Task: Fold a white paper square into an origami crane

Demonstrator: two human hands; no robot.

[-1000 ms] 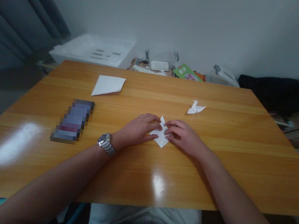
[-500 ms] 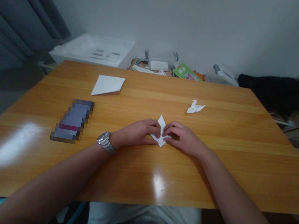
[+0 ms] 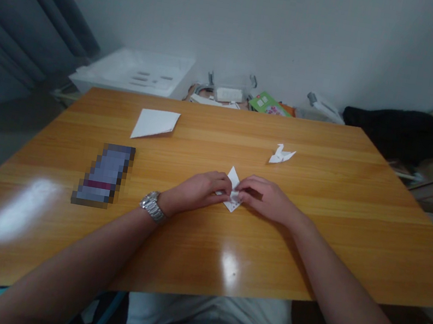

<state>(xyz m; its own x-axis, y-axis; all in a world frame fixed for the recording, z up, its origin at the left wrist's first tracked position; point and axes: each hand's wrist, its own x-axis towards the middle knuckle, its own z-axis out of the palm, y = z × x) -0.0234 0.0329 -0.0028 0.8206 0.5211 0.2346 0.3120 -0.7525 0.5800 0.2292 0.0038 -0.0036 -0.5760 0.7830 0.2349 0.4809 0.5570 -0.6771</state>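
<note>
A small white folded paper piece (image 3: 234,177) lies on the wooden table (image 3: 316,212) in front of me. My left hand (image 3: 199,191), with a metal watch at its wrist, pinches the piece's left side with closed fingers. My right hand (image 3: 266,198) pinches its right side, fingers pressed together. Both hands meet over the paper, and its pointed tip sticks up between them.
A finished white paper bird (image 3: 281,155) sits to the far right of my hands. A folded white sheet (image 3: 154,123) lies at the far left. A pixelated dark oblong object (image 3: 103,174) rests left of my wrist. Clutter and a white bin (image 3: 135,72) stand beyond the table.
My fingers have drawn closer together over the paper, and the piece looks narrower, with less of it showing below my hands than a second ago.
</note>
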